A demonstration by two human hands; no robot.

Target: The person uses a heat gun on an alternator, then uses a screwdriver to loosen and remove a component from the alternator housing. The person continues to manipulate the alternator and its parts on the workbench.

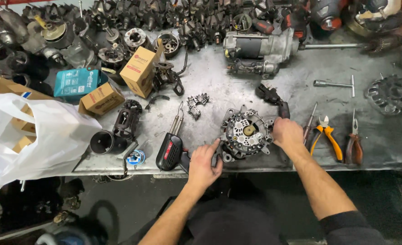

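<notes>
A round metal alternator (245,132) lies face up near the front edge of a worn steel bench (237,86). My left hand (204,161) grips its lower left rim, fingers curled against the housing. My right hand (286,132) rests on its right side, fingers closed on the edge near a black plug (283,109). A black and red soldering gun (170,149) lies just left of my left hand.
Orange-handled pliers (326,138), red-handled pliers (354,144) and a screwdriver (309,124) lie to the right. A starter motor (260,50) and T-handle wrench (334,84) sit behind. Cardboard boxes (139,70), a white plastic bag (37,136) and several black parts crowd the left.
</notes>
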